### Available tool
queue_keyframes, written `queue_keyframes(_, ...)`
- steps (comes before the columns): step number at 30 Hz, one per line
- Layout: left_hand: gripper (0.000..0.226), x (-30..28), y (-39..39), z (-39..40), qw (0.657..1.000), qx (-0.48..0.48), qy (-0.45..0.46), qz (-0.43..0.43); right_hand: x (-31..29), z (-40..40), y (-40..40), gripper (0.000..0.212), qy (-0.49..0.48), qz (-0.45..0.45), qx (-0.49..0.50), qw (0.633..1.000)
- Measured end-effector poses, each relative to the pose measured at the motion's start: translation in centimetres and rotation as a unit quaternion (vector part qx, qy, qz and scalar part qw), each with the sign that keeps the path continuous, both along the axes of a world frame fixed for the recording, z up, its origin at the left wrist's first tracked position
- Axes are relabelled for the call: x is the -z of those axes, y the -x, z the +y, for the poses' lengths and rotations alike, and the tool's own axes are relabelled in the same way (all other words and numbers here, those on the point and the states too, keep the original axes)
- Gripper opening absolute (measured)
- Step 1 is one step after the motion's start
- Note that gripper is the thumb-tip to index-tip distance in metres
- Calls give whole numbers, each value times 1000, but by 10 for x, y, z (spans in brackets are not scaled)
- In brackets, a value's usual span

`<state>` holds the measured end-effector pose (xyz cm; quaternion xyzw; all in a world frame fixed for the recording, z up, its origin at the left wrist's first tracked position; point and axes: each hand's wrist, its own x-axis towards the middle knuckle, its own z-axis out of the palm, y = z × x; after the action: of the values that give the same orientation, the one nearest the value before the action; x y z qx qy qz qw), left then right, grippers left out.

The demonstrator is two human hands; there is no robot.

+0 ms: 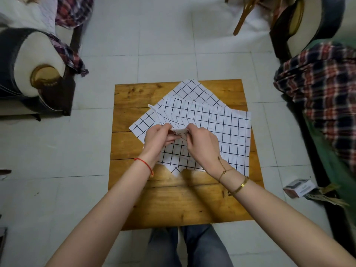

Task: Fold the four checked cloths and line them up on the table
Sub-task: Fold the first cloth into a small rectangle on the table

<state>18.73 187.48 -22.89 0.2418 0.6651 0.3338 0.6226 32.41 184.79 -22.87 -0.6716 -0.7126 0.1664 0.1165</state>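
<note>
White cloths with a black grid lie overlapped in a loose pile on the wooden table [173, 201]. The top cloth [227, 132] spreads toward the table's right edge, and another cloth [192, 91] pokes out at the back. A third cloth [141, 125] shows at the left. My left hand [157, 139] and my right hand [202, 145] meet over the pile's middle. Each pinches a raised fold of the top cloth between thumb and fingers. How many cloths lie underneath is hidden.
The small table stands on a pale tiled floor [77, 151]. An armchair [28, 74] is at the left, a sofa with a plaid blanket [323, 89] at the right, a small box [298, 187] on the floor by it. My knees [185, 245] are at the table's near edge.
</note>
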Motion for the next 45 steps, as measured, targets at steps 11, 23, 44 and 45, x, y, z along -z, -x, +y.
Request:
queue_keyframes(11,36,-28,42,4,651,368,-448,490,-40,13,-37,11,-6,44,-31,999)
queue_keyframes(23,16,-84,76,9,790,508,-243,241,-82,13,-87,9,313,246,-103,912)
queue_keyframes(44,11,21,61,47,921,276,-198,190,11,70,-91,24,169,196,11,966)
queue_keyframes(45,11,35,60,49,920,267,-200,207,27,72,-88,23,157,184,23,970)
